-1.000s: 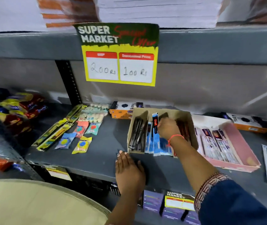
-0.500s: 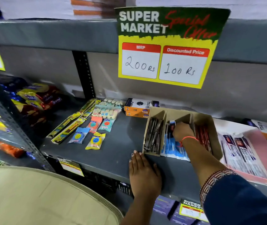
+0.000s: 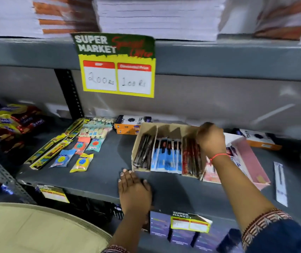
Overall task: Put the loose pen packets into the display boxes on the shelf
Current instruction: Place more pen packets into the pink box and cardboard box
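Note:
A brown cardboard display box (image 3: 144, 129) stands on the grey shelf (image 3: 100, 179) with three compartments: dark pens (image 3: 143, 152) on the left, blue pen packets (image 3: 167, 155) in the middle, red pens (image 3: 190, 157) on the right. My right hand (image 3: 211, 141) hovers at the box's back right corner, fingers curled downward; what they hold, if anything, is hidden. Beside it lies a pink display box (image 3: 252, 159) with more packets. One loose white pen packet (image 3: 280, 183) lies on the shelf at the far right. My left hand (image 3: 135, 190) rests flat on the shelf's front edge, holding nothing.
Sharpener and eraser packets (image 3: 81, 154) and long yellow strips (image 3: 52, 148) lie at the left. Orange boxes (image 3: 127, 126) stand behind, another orange box (image 3: 257, 138) at the right. A price sign (image 3: 116, 64) hangs from the upper shelf. Snack packs (image 3: 9, 123) fill the left bay.
My right hand has left the middle compartment, where the blue packets now lie, and moved right to the box's back corner. My left hand has stayed flat on the shelf.

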A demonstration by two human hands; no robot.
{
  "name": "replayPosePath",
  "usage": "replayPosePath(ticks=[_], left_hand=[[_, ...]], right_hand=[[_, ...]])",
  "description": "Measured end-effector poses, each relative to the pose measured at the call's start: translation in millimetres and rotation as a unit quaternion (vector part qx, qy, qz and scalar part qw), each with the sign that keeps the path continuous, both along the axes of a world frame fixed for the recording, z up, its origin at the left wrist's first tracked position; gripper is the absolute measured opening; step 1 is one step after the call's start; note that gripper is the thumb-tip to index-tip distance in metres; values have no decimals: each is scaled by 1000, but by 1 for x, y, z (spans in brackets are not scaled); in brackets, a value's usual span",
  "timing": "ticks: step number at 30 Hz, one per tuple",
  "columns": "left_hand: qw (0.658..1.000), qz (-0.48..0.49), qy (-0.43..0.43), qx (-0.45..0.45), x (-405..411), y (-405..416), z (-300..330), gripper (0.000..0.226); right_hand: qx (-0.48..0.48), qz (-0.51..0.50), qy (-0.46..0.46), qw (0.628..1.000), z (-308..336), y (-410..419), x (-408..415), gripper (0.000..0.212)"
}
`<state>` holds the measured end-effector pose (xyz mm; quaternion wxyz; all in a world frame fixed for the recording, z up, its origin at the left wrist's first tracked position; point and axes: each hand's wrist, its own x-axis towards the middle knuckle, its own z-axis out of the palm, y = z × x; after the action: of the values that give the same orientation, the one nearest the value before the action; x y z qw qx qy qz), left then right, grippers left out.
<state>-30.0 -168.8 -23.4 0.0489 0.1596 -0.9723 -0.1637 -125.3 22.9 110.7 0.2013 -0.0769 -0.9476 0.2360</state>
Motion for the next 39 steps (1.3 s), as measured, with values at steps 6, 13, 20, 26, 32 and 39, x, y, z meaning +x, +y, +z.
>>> replayPosePath(ticks=[6,13,20,26,32,39], left_hand=[[1000,-12,-28,-3,15,40,5,69],[992,-114,-39,27,36,124,10,70],[988,-143,-57,32,35,179,15,72],[992,-118,-36,24,29,187,11,72],[993,-112,-24,-3,30,189,8,70],[994,-104,-9,-13,30,189,6,71]], right_hand=[[-27,-116,-44,992,-26,87,39,26],[-56,-241,-143,958,-60,160,78,42],[-109,-229,-203,946,-59,203,88,45],[-100,-213,-248,940,-73,206,94,38],[-224,-200,-244,922,-73,218,82,37],[-136,-192,-255,938,-71,226,77,39]])
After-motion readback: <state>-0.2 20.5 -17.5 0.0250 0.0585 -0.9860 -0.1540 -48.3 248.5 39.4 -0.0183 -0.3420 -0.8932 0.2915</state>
